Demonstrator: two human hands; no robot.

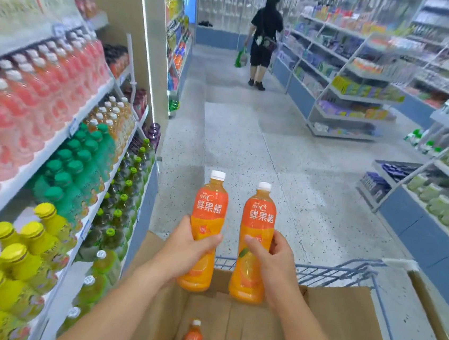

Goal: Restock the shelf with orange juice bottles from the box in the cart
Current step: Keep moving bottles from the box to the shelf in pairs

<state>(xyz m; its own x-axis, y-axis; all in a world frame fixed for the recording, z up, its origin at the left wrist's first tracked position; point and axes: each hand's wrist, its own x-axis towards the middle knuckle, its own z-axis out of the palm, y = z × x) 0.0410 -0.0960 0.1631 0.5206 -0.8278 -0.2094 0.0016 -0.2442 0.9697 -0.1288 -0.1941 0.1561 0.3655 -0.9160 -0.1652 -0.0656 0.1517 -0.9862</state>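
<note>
Standing along the left is the shelf (33, 163), its tiers packed with pink, green-capped (74, 168) and yellow-capped (12, 255) drinks. No free slot for orange juice can be made out from this angle.

Next comes the left hand (187, 245), fingers and thumb wrapped round the middle of one orange juice bottle (210, 204), held upright just above the box. Close beside it, not touching, a second bottle (258, 220) stands upright in the right hand (272, 258), gripped the same way just under the label. Both hands are clasped on their bottles, and both bottles have white caps on.

The bottles look full, so probably fairly heavy for one hand. The plastic is smooth, the label glossy and likely slippery. A mid-body hold seems best, with the cap left free.

Below lies the open cardboard box (340, 320), mostly bare inside. One bottle (193, 338) stands at its near edge, with more orange ones lying beside it, their number hidden. The box sits in the wire cart (345, 274), farthest right.
</note>
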